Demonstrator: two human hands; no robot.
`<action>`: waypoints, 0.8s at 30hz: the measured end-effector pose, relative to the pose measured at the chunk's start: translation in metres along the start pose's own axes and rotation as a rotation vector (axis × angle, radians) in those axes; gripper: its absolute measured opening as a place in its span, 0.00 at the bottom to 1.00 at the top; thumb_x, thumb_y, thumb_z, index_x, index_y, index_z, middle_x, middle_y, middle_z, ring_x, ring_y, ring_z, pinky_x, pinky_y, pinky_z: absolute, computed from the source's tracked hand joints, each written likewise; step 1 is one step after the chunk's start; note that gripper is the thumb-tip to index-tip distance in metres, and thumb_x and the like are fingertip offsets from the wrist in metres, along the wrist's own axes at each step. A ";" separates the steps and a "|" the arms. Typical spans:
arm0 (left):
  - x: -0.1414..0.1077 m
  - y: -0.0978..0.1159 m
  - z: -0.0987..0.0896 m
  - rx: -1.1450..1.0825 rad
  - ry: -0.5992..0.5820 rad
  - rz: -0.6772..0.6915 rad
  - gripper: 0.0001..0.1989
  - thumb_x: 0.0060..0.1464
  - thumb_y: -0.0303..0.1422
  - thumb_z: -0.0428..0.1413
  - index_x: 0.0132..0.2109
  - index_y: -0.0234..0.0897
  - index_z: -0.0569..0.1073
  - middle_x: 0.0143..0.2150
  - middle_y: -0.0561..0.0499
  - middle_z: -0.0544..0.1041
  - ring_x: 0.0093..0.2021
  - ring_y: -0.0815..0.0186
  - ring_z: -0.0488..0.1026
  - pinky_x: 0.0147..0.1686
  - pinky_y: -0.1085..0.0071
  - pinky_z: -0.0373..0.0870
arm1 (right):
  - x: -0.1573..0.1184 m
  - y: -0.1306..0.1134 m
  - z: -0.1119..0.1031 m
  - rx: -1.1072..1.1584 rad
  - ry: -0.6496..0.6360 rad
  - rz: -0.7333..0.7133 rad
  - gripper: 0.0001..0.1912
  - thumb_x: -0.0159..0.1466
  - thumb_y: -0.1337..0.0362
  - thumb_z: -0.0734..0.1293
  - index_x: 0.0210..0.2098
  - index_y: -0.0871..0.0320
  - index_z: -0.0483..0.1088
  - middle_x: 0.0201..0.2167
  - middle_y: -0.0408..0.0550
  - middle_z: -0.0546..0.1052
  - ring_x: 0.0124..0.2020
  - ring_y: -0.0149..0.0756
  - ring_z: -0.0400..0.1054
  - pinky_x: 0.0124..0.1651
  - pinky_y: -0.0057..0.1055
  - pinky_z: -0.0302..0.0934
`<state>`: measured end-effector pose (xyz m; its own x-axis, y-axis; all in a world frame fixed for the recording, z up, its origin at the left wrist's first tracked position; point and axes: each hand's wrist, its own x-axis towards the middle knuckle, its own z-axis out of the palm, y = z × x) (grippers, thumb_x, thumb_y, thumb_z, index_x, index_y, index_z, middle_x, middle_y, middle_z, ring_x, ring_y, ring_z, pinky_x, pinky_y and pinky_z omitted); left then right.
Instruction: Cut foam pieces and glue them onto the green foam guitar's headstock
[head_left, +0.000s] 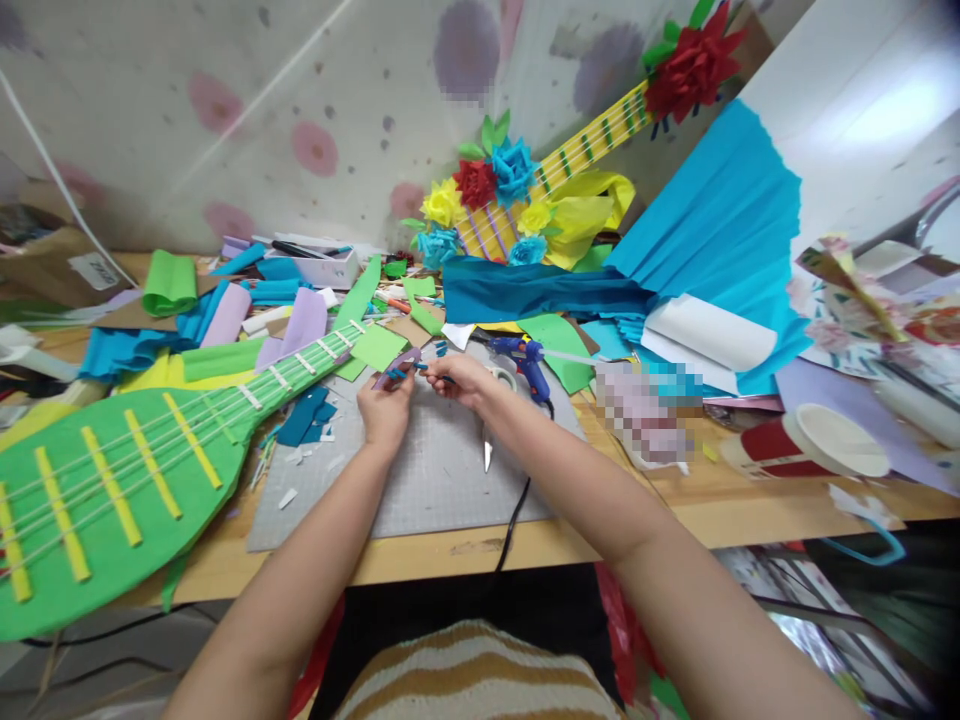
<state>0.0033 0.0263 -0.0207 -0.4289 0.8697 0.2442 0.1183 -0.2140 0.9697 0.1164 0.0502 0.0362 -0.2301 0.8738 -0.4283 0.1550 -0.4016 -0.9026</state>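
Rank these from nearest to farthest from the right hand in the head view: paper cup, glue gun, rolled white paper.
1. Glue gun, just right of the right hand.
2. Rolled white paper, farther right.
3. Paper cup, farthest right of the three.

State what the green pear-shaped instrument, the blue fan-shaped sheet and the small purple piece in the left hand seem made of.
Green instrument: matte, perhaps paper over card, from its flat, dull face. Blue sheet: probably matte crepe paper, from its pleats and ragged edge. Purple piece: dull, perhaps paper; too small to tell.
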 end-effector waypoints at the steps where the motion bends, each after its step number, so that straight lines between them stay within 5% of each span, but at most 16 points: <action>1: 0.000 0.000 -0.001 0.014 0.003 -0.001 0.13 0.39 0.36 0.59 0.32 0.31 0.75 0.31 0.47 0.77 0.31 0.66 0.73 0.36 0.71 0.69 | -0.001 0.001 0.000 -0.030 0.012 -0.018 0.05 0.47 0.73 0.60 0.17 0.60 0.59 0.12 0.38 0.62 0.15 0.22 0.52 0.23 0.21 0.53; 8: 0.001 0.000 -0.003 0.073 0.001 -0.046 0.14 0.37 0.37 0.60 0.31 0.31 0.75 0.27 0.48 0.77 0.28 0.66 0.72 0.33 0.71 0.69 | -0.006 0.015 -0.006 -0.837 0.281 -0.673 0.07 0.54 0.69 0.59 0.29 0.58 0.68 0.32 0.48 0.73 0.35 0.33 0.64 0.38 0.28 0.55; 11: 0.002 -0.001 -0.002 0.058 -0.018 -0.063 0.15 0.36 0.38 0.61 0.32 0.31 0.75 0.27 0.48 0.77 0.28 0.66 0.72 0.31 0.71 0.69 | -0.005 0.013 -0.008 -0.756 0.254 -0.602 0.06 0.53 0.69 0.59 0.28 0.58 0.67 0.28 0.46 0.72 0.32 0.32 0.64 0.36 0.27 0.55; 16: 0.001 0.002 -0.001 0.024 -0.043 -0.071 0.14 0.36 0.37 0.60 0.31 0.31 0.74 0.27 0.48 0.76 0.28 0.66 0.73 0.32 0.71 0.69 | 0.001 0.003 -0.004 -0.127 0.033 -0.076 0.05 0.49 0.73 0.58 0.19 0.60 0.60 0.14 0.38 0.60 0.16 0.23 0.52 0.23 0.22 0.50; 18: 0.001 0.002 -0.001 0.002 -0.047 -0.075 0.14 0.36 0.37 0.60 0.31 0.31 0.74 0.28 0.48 0.77 0.28 0.66 0.73 0.33 0.70 0.70 | 0.001 0.001 -0.003 -0.049 -0.010 0.007 0.06 0.49 0.74 0.57 0.18 0.60 0.58 0.13 0.38 0.59 0.15 0.21 0.50 0.22 0.21 0.49; 20: 0.001 0.001 -0.001 -0.009 -0.050 -0.084 0.14 0.36 0.37 0.61 0.31 0.31 0.74 0.28 0.48 0.77 0.28 0.66 0.73 0.33 0.70 0.70 | -0.002 0.003 -0.002 -0.166 0.065 -0.078 0.05 0.49 0.72 0.58 0.18 0.60 0.59 0.15 0.39 0.61 0.17 0.23 0.53 0.24 0.22 0.50; 24: 0.001 -0.001 -0.001 -0.031 -0.076 -0.093 0.14 0.36 0.37 0.61 0.31 0.31 0.74 0.29 0.48 0.77 0.29 0.65 0.74 0.33 0.69 0.71 | -0.011 0.011 -0.001 -0.665 0.308 -0.523 0.03 0.52 0.69 0.60 0.24 0.58 0.65 0.26 0.45 0.71 0.31 0.31 0.63 0.36 0.27 0.55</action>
<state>0.0013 0.0270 -0.0216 -0.3680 0.9172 0.1525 0.0528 -0.1432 0.9883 0.1218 0.0364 0.0310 -0.1748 0.9735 0.1472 0.6484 0.2264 -0.7269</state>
